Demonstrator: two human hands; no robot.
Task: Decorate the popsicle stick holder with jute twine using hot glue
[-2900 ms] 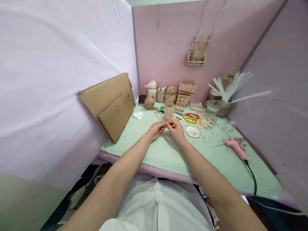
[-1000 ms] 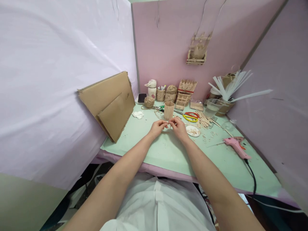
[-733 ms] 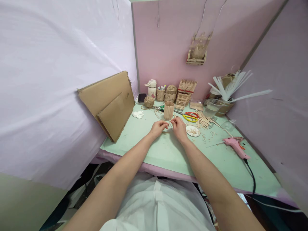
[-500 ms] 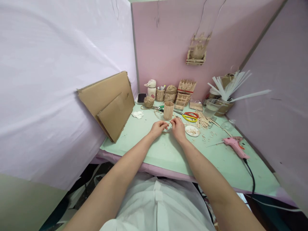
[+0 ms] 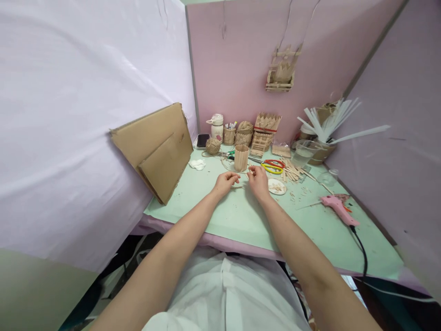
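Low over the table, my left hand (image 5: 225,183) has its fingers pinched together on what looks like thin twine. My right hand (image 5: 258,181) is a short way to its right, fingertips also pinched on the strand, which is very thin here. A tail of twine (image 5: 238,187) shows beneath my left fingers. Just beyond both hands stands an upright cup made of wooden craft sticks (image 5: 241,159). Behind it to the left lies a ball of twine (image 5: 212,146), with a loose strand curving toward the cup.
Right of my hands are a small white dish (image 5: 276,186) of wood bits, scissors (image 5: 272,169), loose craft sticks (image 5: 291,171) and a pink glue gun (image 5: 339,210) with its cord. Cardboard (image 5: 161,154) leans at the left. A white bottle (image 5: 217,128) stands behind.
My hands have drawn apart: the right hand has moved slightly right and away from me, the left has stayed nearly in place. The cup has not moved.
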